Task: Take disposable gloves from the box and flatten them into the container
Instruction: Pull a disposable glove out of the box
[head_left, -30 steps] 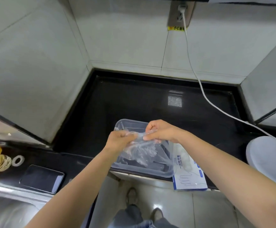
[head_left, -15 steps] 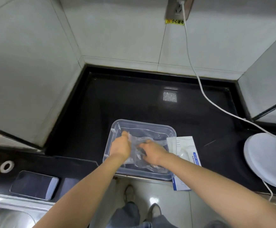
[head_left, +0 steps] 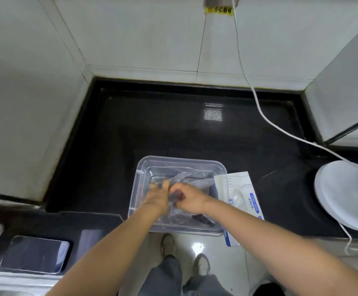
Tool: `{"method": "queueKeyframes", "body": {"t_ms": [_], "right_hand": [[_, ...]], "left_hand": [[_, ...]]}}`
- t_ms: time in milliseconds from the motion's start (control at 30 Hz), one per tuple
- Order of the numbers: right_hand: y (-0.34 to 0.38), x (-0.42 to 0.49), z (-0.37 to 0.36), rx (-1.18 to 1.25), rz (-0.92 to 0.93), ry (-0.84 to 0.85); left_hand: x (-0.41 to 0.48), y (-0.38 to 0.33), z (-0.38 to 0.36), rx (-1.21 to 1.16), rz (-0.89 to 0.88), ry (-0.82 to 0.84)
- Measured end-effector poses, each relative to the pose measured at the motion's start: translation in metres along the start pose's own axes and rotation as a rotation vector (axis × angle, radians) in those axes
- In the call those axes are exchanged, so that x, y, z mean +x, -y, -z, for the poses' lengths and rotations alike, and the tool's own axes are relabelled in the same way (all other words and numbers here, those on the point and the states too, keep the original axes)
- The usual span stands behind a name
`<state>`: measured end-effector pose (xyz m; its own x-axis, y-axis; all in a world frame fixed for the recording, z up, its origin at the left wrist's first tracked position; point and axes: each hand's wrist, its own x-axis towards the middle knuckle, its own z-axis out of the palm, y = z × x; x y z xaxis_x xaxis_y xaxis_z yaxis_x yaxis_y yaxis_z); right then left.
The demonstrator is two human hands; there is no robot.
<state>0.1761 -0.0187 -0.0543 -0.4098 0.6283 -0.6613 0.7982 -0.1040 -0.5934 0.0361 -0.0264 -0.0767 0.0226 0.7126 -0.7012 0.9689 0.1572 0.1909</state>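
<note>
Inside the container, the left hand lies on the clear glove, its grip too blurred to tell; the right hand pinches that glove with curled fingers. The box lies just beside the container's right side.

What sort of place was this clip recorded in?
Most likely a kitchen corner: a black stone counter set between white tiled walls, the rim of a steel sink at the lower left, and a wall socket with a yellow warning label and a white cord running from it.
</note>
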Motion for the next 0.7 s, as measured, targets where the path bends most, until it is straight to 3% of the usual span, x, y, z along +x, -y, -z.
{"method": "queueKeyframes", "body": {"t_ms": [100, 167, 233, 333, 500, 600, 700], "right_hand": [[-0.003, -0.008, -0.002, -0.103, -0.202, 0.122], [-0.009, -0.007, -0.001, -0.160, -0.254, -0.001], [-0.010, -0.002, -0.001, -0.015, -0.164, -0.130], [-0.008, -0.001, -0.001, 0.121, -0.116, -0.033], [-0.011, 0.005, 0.003, -0.063, -0.342, -0.100], [0.002, -0.024, 0.028, 0.179, -0.120, 0.001], [0.006, -0.063, 0.061, 0.446, 0.109, -0.120]], "left_hand": [[0.002, 0.001, -0.004, 0.073, 0.014, -0.022], [0.002, 0.001, -0.009, 0.120, 0.012, -0.047], [0.002, -0.001, -0.011, 0.168, 0.012, -0.056], [0.000, -0.003, -0.011, 0.203, 0.019, -0.019], [-0.007, -0.003, -0.006, 0.172, 0.040, -0.009], [-0.020, -0.011, 0.011, 0.114, 0.055, -0.063], [-0.042, -0.023, 0.029, 0.062, -0.056, -0.320]]}}
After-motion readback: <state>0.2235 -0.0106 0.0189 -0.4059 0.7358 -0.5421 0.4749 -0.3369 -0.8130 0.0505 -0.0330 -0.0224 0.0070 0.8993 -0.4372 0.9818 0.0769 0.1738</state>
